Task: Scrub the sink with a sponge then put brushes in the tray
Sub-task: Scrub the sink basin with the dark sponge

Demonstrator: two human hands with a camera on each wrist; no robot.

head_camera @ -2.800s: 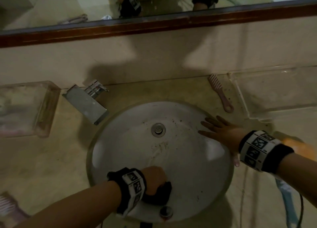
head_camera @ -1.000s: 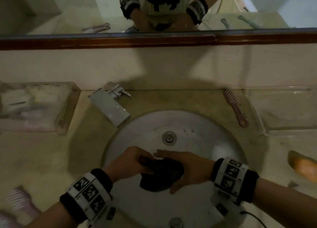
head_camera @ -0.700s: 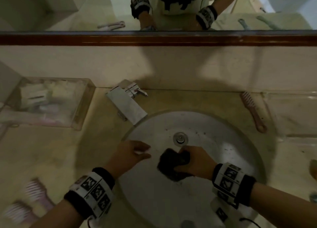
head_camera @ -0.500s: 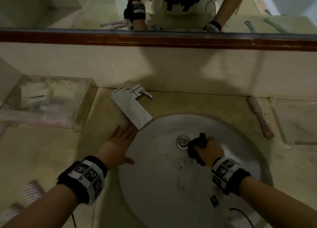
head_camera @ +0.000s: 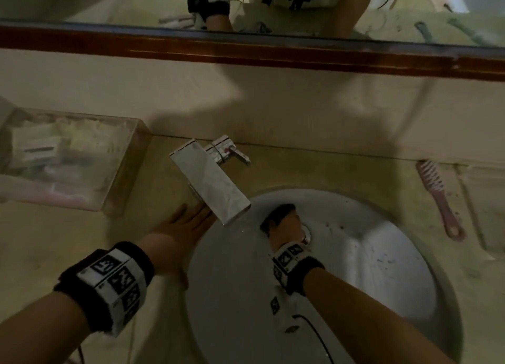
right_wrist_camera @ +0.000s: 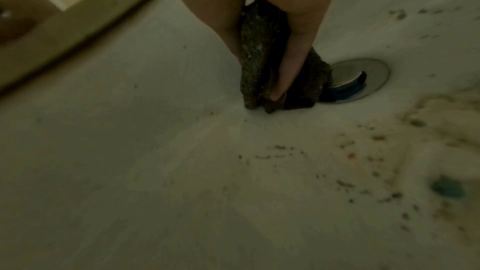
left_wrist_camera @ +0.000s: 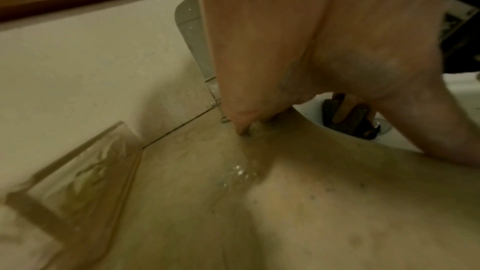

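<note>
1 sink [head_camera: 382, 268], lower right of head view, dirt specks inside. 1 sponge [right_wrist_camera: 262, 59], dark, pinched in right hand [head_camera: 285, 228] grip beside drain [right_wrist_camera: 363, 77]. Left hand [head_camera: 175, 235] flat, fingers straight, on desk [head_camera: 82, 240] under faucet [head_camera: 210, 180]. 1 pink brush [head_camera: 437, 197] right edge. 1 clear box [head_camera: 68, 158] left. No readable writing.
</note>
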